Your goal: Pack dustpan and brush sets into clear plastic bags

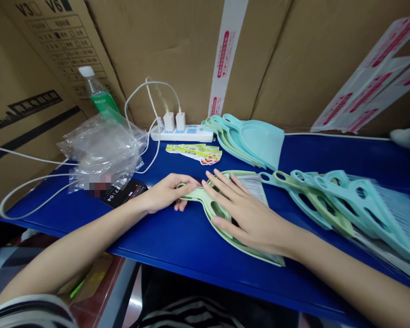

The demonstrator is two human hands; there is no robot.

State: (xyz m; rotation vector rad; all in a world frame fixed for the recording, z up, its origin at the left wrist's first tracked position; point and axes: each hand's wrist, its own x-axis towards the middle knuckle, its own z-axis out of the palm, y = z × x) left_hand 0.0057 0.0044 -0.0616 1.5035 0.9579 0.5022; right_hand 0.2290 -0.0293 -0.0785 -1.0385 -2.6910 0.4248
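Note:
A pale green dustpan (225, 237) with a small brush (253, 187) lying in it rests on the blue table (177, 237) in front of me. My left hand (167, 193) is closed around the end of the green handle (194, 195). Fingers spread, my right hand (246, 212) lies flat on top of the brush and pan, pressing them down.
A stack of teal and green dustpans (256, 141) stands at the back, a row of hand brushes (345, 200) lies to the right. Printed labels (198, 152), a power strip (182, 133), clear plastic bags (102, 146), a phone (123, 193) and a bottle (99, 95) sit left. Cardboard boxes wall the back.

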